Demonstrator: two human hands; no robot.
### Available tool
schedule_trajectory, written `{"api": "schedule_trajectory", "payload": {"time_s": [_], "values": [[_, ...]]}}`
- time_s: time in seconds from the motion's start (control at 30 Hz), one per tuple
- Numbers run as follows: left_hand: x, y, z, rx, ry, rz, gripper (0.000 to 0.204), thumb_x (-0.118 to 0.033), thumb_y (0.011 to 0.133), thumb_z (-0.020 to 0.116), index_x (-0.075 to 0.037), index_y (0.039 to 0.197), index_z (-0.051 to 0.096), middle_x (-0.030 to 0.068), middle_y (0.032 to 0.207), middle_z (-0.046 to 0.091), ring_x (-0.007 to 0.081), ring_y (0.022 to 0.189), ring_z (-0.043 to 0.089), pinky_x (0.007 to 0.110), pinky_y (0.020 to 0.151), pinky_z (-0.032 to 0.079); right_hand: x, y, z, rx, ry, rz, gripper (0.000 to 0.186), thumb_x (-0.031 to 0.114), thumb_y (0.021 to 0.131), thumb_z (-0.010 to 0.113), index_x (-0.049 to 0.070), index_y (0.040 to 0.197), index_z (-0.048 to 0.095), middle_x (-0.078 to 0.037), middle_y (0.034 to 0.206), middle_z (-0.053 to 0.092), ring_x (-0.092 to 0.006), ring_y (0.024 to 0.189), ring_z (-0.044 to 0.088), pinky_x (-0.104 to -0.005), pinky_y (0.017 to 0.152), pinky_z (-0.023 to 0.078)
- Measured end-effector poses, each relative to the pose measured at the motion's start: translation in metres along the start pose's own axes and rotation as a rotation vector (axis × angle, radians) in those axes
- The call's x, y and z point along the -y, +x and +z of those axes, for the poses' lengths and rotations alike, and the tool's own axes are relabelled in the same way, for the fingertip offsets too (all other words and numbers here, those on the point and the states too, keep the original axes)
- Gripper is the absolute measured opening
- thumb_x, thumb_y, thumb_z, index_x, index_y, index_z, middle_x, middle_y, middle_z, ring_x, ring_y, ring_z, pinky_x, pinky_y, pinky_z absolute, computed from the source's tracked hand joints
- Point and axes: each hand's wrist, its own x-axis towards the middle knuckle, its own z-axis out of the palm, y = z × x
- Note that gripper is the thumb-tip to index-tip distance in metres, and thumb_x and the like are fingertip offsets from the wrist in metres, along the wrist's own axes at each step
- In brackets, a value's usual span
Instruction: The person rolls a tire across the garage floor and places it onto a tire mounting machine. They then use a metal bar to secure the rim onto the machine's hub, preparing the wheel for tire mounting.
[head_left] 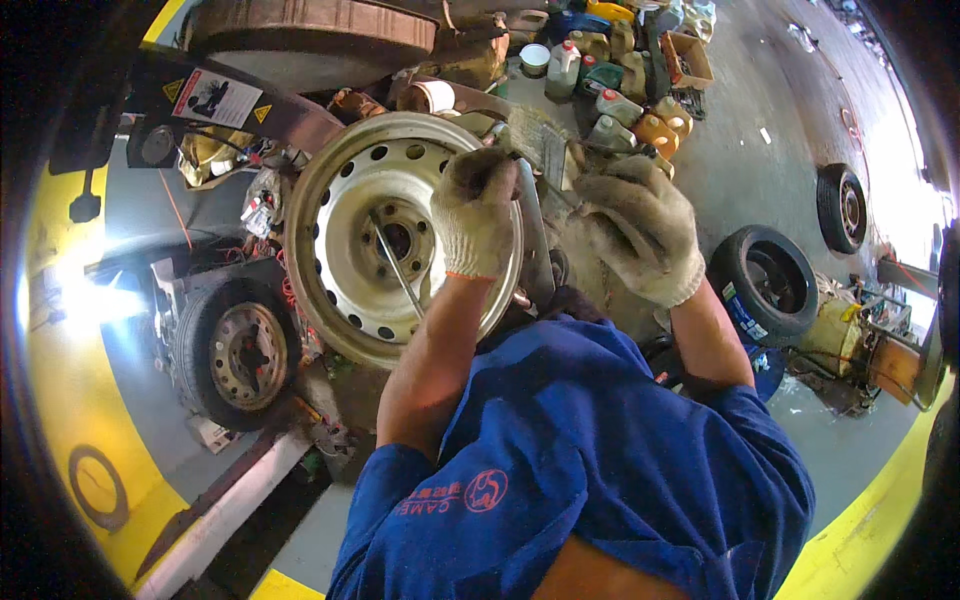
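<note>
A bare steel wheel rim (335,255), cream-coloured, lies face up in front of me, with a metal bar (395,260) across its middle. My left hand (473,205), in a knitted glove, is closed at the upper end of a curved grey metal piece (532,235) by the rim's right edge. To its right, my right hand (635,225), also gloved, has curled fingers around the end of a thin dark rod (550,190). What the rod joins at its other end is unclear.
Plastic jugs (563,70) and a cardboard box (695,55) crowd the back. A mounted wheel (200,355) stands left. Tyres (800,275) and equipment (895,365) are on the right. A machine arm with a warning label (160,85) spans the upper left.
</note>
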Motion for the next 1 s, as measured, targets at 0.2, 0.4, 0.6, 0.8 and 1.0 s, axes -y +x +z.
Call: {"api": "schedule_trajectory", "payload": {"time_s": [0.2,0.4,0.6,0.8,1.0], "values": [[0.016,0.005,0.000,-0.041,-0.103,0.000,0.018,-0.008,0.090,0.069,0.000,0.106,0.065,0.0087,0.094,0.069,0.0154,0.082,0.064,0.030,0.074,0.053,-0.002,-0.010,-0.003,0.237,0.001,-0.025,0.033,0.008,0.074,0.072,0.009,0.107,0.070,-0.013,0.093,0.063,-0.0353,0.084,0.063,-0.0438,0.072,0.053],[0.024,0.010,0.009,0.018,-0.025,0.005,0.021,-0.010,0.093,0.063,-0.002,0.112,0.060,0.0061,0.100,0.062,0.0140,0.087,0.056,0.029,0.079,0.049,-0.008,-0.026,-0.018,0.311,0.023,0.036,0.030,0.008,0.072,0.073,0.008,0.102,0.071,-0.013,0.096,0.065,-0.0344,0.084,0.064,-0.0430,0.072,0.053],[0.038,0.017,0.044,0.067,-0.158,-0.140,0.025,-0.014,0.095,0.061,-0.001,0.117,0.060,0.0085,0.106,0.063,0.0158,0.091,0.059,0.030,0.082,0.050,-0.008,-0.041,-0.028,-0.012,-0.071,0.038,0.033,0.008,0.071,0.077,0.008,0.103,0.070,-0.012,0.097,0.065,-0.0326,0.083,0.065,-0.0423,0.069,0.054],[0.043,0.027,0.058,0.124,-0.295,-0.177,0.024,-0.010,0.095,0.060,0.003,0.115,0.063,0.0103,0.103,0.065,0.0185,0.090,0.065,0.030,0.080,0.055,-0.030,-0.062,-0.009,-0.018,0.017,-0.014,0.039,0.011,0.073,0.074,0.008,0.112,0.069,-0.011,0.102,0.063,-0.0313,0.079,0.061,-0.0436,0.066,0.049],[0.043,0.025,0.057,0.118,-0.092,-0.314,0.024,-0.016,0.097,0.058,-0.001,0.113,0.065,0.0084,0.100,0.067,0.0175,0.087,0.064,0.032,0.067,0.054,-0.053,-0.091,-0.002,0.599,-0.151,0.221,0.033,0.021,0.070,0.071,0.008,0.100,0.067,-0.013,0.099,0.066,-0.0334,0.080,0.063,-0.0451,0.069,0.053]]}}
